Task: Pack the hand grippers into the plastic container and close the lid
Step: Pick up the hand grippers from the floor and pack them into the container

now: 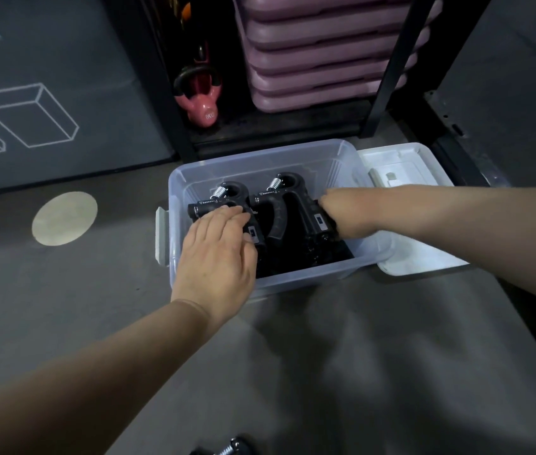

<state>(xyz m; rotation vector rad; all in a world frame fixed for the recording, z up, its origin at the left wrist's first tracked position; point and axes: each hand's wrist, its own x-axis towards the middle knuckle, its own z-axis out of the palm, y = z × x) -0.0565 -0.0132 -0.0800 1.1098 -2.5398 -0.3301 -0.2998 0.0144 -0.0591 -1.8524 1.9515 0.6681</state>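
The left hand (pixel 217 247) rests flat-fingered on the left gripper (pixel 227 195). The right hand (pixel 342 215) clasps the right gripper (pixel 279 215). Both sit inside the mid-frame plastic container (pixel 260 152). Packing is under way; next probably the stray gripper (pixel 230 448) at bottom edge, then the lid (pixel 424 159) at right.

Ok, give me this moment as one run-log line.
left hand: flat on leftmost hand gripper | right hand: grips rightmost hand gripper | container: open | lid: off, beside it

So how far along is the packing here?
Done: the left gripper and right gripper sit in the box. In hand: left hand rests on the first, right hand seems to grip the second. Left: another gripper on the floor; lid lies beside the box.
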